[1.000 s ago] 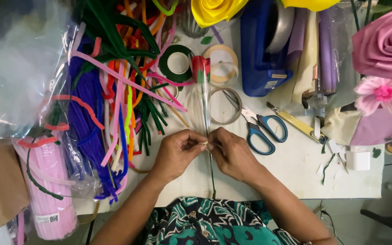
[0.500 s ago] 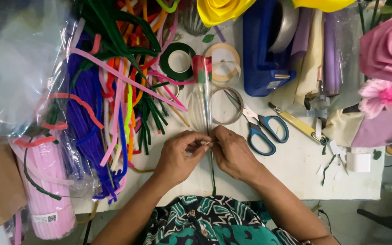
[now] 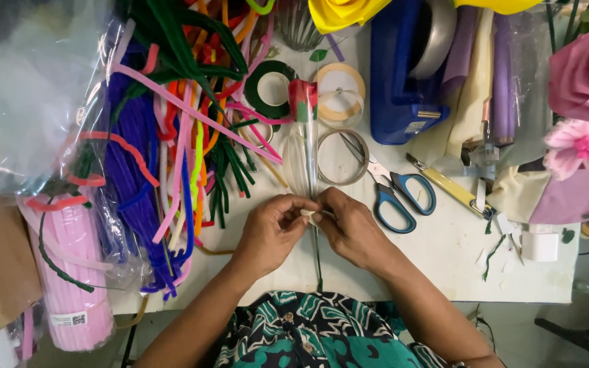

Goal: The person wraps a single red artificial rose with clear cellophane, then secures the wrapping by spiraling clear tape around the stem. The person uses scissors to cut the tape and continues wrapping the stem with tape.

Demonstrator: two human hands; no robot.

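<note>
An artificial red flower bud (image 3: 301, 95) on a thin green stem (image 3: 318, 262) lies lengthwise on the white table (image 3: 444, 266), wrapped in a clear plastic sleeve (image 3: 305, 160). My left hand (image 3: 270, 228) and my right hand (image 3: 352, 228) meet at the sleeve's lower end. Both pinch the sleeve and stem there, with a small strip of pale tape between the fingertips. The stem runs on toward me under my hands.
A big heap of coloured pipe cleaners (image 3: 172, 129) lies at left, a pink bundle (image 3: 76, 279) beside it. Tape rolls (image 3: 339, 92), a blue tape dispenser (image 3: 407, 68), blue-handled scissors (image 3: 397, 194) and a yellow cutter (image 3: 451, 187) lie beyond. Pink paper flowers (image 3: 587, 82) sit at right.
My hands stay at the sleeve's lower end; the fingers have shifted slightly around the stem. The flower has hardly moved.
</note>
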